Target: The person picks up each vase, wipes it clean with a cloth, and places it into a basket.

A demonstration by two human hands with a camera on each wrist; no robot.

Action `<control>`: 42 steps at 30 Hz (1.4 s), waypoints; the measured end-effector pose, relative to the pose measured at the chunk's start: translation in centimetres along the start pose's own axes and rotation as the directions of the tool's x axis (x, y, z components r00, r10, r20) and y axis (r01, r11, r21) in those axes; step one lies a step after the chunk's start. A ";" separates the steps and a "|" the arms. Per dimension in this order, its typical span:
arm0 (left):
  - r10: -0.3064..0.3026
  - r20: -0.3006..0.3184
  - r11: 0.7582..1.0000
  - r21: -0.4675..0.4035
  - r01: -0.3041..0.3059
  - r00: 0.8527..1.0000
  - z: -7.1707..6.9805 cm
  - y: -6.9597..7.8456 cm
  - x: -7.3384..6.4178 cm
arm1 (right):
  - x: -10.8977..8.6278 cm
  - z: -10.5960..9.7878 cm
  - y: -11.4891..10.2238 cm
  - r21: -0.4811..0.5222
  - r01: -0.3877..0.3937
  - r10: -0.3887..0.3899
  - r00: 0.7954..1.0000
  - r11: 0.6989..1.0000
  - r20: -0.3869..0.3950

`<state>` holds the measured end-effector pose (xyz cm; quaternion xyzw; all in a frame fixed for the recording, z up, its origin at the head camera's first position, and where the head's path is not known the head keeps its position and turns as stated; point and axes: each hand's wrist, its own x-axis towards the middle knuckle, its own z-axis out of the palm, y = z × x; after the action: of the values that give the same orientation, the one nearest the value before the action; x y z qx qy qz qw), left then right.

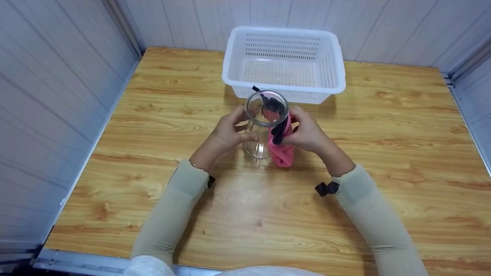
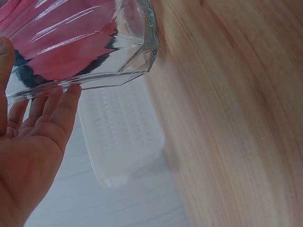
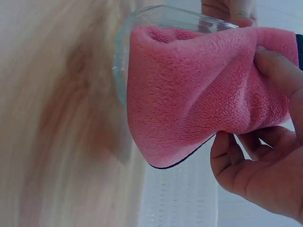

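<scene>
A clear glass jar (image 1: 257, 147) with a round open mouth stands upright in front of me, its ribbed side showing in the left wrist view. My left hand (image 1: 229, 132) holds it from the left, thumb on the near side and fingers behind. Against the jar's right side my right hand (image 1: 308, 130) grips a folded pink cloth (image 3: 189, 90) with dark edging. The fuzzy cloth covers much of that side in the right wrist view. Through the glass, the pink and black of the cloth show in the left wrist view.
Just behind the jar stands a white perforated plastic basket (image 1: 284, 86) with nothing seen inside. Everything rests on a wood-grain table (image 1: 153, 161), walled by pale panels (image 1: 184, 23) at the back and sides.
</scene>
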<state>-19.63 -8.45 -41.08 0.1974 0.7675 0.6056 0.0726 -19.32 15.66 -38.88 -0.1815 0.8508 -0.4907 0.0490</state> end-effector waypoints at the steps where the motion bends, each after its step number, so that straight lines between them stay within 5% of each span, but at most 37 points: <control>1: 0.003 0.002 1.000 0.001 -0.003 1.000 0.0 0.0 0.0 | 0.0 0.1 0.3 -0.004 -0.003 0.003 1.000 1.000 0.005; 10: -0.016 0.003 0.999 0.038 0.016 1.000 0.0 0.2 -0.1 | -0.3 0.5 2.4 0.031 -0.081 0.080 0.996 0.996 0.036; 18: 0.006 -0.097 0.994 0.108 0.004 0.995 0.6 0.6 -0.5 | -0.4 0.2 2.5 0.010 -0.129 0.128 0.989 0.992 0.080; 24: 0.059 -0.168 0.970 0.241 -0.017 0.984 1.0 0.9 -0.5 | -0.4 -0.1 2.4 0.082 -0.094 0.090 0.994 0.992 0.054; 42: 0.063 -0.144 0.980 0.197 -0.034 0.988 0.8 0.7 -0.4 | -0.9 -1.9 -2.2 0.294 0.035 -0.018 0.998 0.955 -0.059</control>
<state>-18.87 -7.78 -40.63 0.1763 0.8211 0.5426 -0.0196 -18.36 16.53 -36.11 -0.1697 0.7668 -0.6175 0.0450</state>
